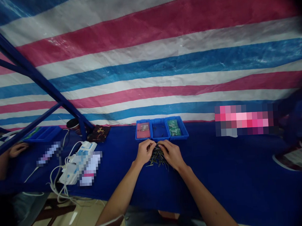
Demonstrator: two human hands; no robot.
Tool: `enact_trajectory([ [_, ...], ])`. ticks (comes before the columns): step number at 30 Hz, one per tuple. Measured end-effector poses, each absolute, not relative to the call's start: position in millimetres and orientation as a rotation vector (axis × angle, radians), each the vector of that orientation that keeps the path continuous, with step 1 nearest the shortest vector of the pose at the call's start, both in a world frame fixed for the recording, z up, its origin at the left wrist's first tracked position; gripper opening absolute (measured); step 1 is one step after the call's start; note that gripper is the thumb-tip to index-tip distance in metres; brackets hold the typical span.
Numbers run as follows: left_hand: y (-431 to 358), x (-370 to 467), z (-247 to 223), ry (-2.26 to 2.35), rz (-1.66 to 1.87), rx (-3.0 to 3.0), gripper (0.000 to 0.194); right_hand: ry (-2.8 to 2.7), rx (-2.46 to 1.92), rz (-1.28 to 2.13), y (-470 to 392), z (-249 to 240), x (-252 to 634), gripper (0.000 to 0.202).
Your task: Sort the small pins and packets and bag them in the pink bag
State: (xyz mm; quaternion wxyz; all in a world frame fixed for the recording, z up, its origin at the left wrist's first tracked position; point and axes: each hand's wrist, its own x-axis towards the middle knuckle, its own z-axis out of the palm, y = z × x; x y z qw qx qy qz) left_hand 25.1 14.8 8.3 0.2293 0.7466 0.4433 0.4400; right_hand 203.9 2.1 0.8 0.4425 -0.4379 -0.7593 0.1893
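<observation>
My left hand (144,151) and my right hand (171,152) meet just in front of a blue divided tray (160,138). Both are closed, thumb against fingers, on a thin, stick-like piece (157,144) that spans the small gap between the fingertips. What kind of piece it is, I cannot make out. Beneath the hands, a loose pile of thin dark sticks (158,157) lies on the blue table, partly covered by my fingers. In the tray, the left compartment has a pink bottom with a small clear packet, the middle holds a few thin pieces, and the right has small pale pieces on green.
To the left lie a white power strip (88,146) with tangled cables, a dark packet (100,133) and a dark cup (73,125). Another person's hand (18,149) rests near a second blue tray (44,133). A round dark container (298,156) stands far right.
</observation>
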Motion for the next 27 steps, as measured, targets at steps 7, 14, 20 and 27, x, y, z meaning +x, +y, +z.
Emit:
enact_trajectory([
  [7, 14.7, 24.9, 7.5, 1.174, 1.163, 2.071, 0.024, -1.921, -1.115, 0.439, 2.6, -0.1, 204.0, 0.029],
  [14, 16.3, 25.8, 7.1, 1.135, 1.170, 2.089, 0.026, -1.933, -1.150, 0.440, 0.9, 1.4, 204.4, 0.027],
  [20, 15.3, 25.4, 10.2, 1.173, 1.117, 2.084, 0.026, -1.885, -1.074, 0.432, 4.2, -4.1, 204.6, 0.026],
  [27, 17.7, 26.0, 4.8, 1.113, 1.060, 2.100, 0.023, -1.841, -1.029, 0.453, 4.7, -5.7, 204.9, 0.027],
])
